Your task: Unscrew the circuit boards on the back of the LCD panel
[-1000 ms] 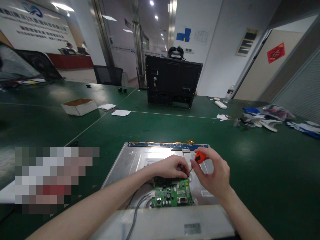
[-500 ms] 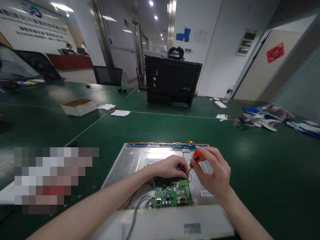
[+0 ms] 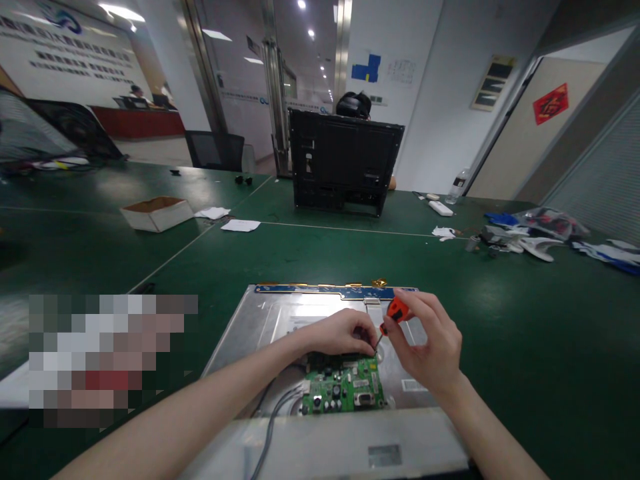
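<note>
A silver metal display panel (image 3: 260, 320) lies flat on the green table, a green circuit board (image 3: 345, 390) on its near middle and a blue strip board (image 3: 320, 290) along its far edge. My right hand (image 3: 430, 347) is closed on a small orange-handled screwdriver (image 3: 395, 312), tip down at the board's far edge. My left hand (image 3: 340, 333) is curled beside the tip, fingers pinched on the board's top edge. Grey cables (image 3: 275, 413) run from the board's left side.
A black monitor back shell (image 3: 345, 163) stands upright across the table, a person's head behind it. An open cardboard box (image 3: 156, 213) and white papers (image 3: 241, 225) lie at left. Plastic parts, bags and a bottle (image 3: 457, 188) clutter the right. A blurred patch covers the lower left.
The screwdriver handle has shifted slightly between my right fingers, turning in place. The head behind the black shell has risen a little. My left hand stays put.
</note>
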`<action>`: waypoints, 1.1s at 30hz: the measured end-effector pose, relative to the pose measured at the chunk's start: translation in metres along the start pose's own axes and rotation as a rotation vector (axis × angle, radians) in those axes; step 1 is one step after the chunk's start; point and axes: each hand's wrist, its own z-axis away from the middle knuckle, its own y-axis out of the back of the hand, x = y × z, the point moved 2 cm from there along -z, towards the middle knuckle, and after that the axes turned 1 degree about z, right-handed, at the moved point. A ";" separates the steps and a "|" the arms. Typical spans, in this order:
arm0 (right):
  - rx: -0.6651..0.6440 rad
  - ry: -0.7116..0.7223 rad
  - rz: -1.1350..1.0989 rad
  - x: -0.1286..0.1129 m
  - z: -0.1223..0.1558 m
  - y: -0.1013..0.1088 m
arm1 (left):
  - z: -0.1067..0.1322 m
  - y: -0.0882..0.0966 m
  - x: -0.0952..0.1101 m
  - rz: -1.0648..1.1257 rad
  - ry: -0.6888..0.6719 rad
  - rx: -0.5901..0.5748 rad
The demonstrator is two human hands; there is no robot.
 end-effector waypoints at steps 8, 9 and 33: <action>0.004 -0.014 0.005 -0.001 0.001 0.000 | 0.000 0.000 -0.005 0.002 -0.008 -0.010; 0.002 -0.016 0.003 -0.001 0.001 0.000 | -0.001 0.000 -0.005 0.000 -0.009 -0.007; -0.036 -0.033 -0.031 0.003 0.004 -0.002 | 0.000 0.002 0.001 -0.056 -0.035 -0.029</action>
